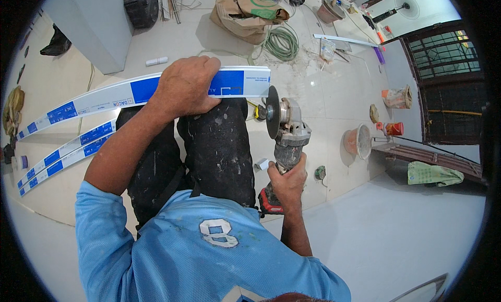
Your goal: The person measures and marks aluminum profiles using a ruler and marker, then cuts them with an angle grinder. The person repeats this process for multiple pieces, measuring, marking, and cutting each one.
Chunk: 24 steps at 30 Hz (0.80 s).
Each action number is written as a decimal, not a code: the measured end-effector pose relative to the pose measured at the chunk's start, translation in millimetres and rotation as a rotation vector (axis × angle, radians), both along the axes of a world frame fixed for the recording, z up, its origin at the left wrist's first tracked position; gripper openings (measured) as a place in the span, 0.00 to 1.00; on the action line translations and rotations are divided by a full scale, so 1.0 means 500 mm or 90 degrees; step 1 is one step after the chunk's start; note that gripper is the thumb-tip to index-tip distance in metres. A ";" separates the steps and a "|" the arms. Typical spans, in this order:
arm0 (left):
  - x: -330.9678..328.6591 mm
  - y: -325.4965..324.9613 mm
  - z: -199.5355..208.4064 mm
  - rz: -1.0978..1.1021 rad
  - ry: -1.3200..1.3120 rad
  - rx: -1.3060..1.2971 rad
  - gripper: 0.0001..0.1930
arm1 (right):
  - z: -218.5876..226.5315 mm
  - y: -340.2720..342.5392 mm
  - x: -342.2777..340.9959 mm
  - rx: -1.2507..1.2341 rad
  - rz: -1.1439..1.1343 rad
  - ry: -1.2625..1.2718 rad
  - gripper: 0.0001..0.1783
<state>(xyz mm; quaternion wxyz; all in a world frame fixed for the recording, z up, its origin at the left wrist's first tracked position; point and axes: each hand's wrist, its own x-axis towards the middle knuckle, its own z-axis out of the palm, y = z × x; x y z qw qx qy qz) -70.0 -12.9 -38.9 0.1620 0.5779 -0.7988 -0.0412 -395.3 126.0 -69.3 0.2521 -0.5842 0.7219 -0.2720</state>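
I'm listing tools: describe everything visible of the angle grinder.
The angle grinder has a scuffed, metallic-looking grey head, dark disc and red-and-black base. The right hand grips its body, head pointing forward. The disc stands by the end of the held blue-and-white strip; contact is unclear.

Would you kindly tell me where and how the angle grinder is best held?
The angle grinder is probably best gripped around its slim middle, between metal head and red-and-black base, from the right: the cutting disc is at the far end, on the left, and the right hand holds that middle.
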 end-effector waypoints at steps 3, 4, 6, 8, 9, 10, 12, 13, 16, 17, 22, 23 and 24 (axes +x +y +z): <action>0.002 0.000 -0.002 -0.001 0.003 -0.003 0.30 | 0.007 -0.005 0.004 0.004 0.001 -0.005 0.31; 0.002 0.000 -0.001 -0.004 0.005 -0.003 0.30 | 0.004 -0.005 0.003 0.001 0.003 -0.008 0.32; 0.002 0.000 0.001 -0.009 0.009 -0.008 0.30 | -0.002 -0.006 -0.002 -0.005 0.006 -0.014 0.32; 0.003 0.000 -0.002 -0.011 0.015 -0.017 0.30 | -0.002 -0.008 -0.002 -0.004 0.008 -0.020 0.32; 0.003 -0.001 -0.003 -0.010 0.013 -0.014 0.30 | -0.002 -0.010 -0.002 -0.003 0.009 -0.023 0.32; 0.004 -0.002 -0.003 -0.010 0.013 -0.011 0.30 | 0.000 -0.009 -0.002 -0.001 0.009 -0.025 0.32; 0.004 -0.002 -0.003 -0.006 0.007 -0.003 0.30 | 0.003 -0.009 0.000 0.004 0.008 -0.028 0.32; 0.003 -0.001 -0.001 -0.004 0.001 0.000 0.30 | 0.003 -0.009 -0.001 0.006 0.007 -0.026 0.33; 0.003 -0.002 -0.002 -0.005 -0.003 0.005 0.31 | 0.003 -0.011 0.000 0.006 0.008 -0.019 0.33; 0.004 -0.002 -0.002 -0.007 -0.002 0.006 0.31 | 0.003 -0.012 0.000 0.003 0.010 -0.014 0.33; 0.001 -0.001 -0.001 -0.006 0.000 -0.003 0.30 | -0.001 -0.015 -0.001 -0.014 0.021 -0.016 0.33; 0.002 -0.001 -0.002 -0.007 -0.002 -0.005 0.30 | -0.002 -0.016 0.000 -0.015 0.018 -0.024 0.33; 0.002 -0.002 -0.003 -0.008 -0.002 -0.005 0.31 | -0.002 -0.016 0.001 -0.016 0.015 -0.032 0.32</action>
